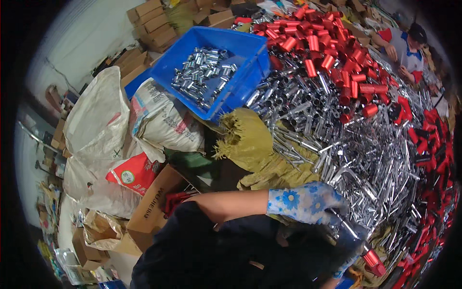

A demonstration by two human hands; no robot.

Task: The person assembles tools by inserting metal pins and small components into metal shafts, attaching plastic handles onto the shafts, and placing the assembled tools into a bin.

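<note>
My left hand (313, 202), in a white glove with blue flowers and grey fingers, is closed at the upper end of a shiny metal tube. Lower down, my right hand (350, 241), in a similar glove, wraps round the same tube. A red metal sleeve (370, 258) shows at its lower end, past the right hand. Both hands are over the near edge of a large heap of chrome metal rods and strips (370, 178). Part of the tube is hidden by the gloves.
Red metal sleeves (332, 58) and chrome tubes (298, 103) top the heap. A blue bin (255, 62) holds short chrome sockets. White sacks (96, 125), a yellow woven sack (250, 137) and an opened cardboard box (156, 202) lie left. Another person (406, 50) sits far right.
</note>
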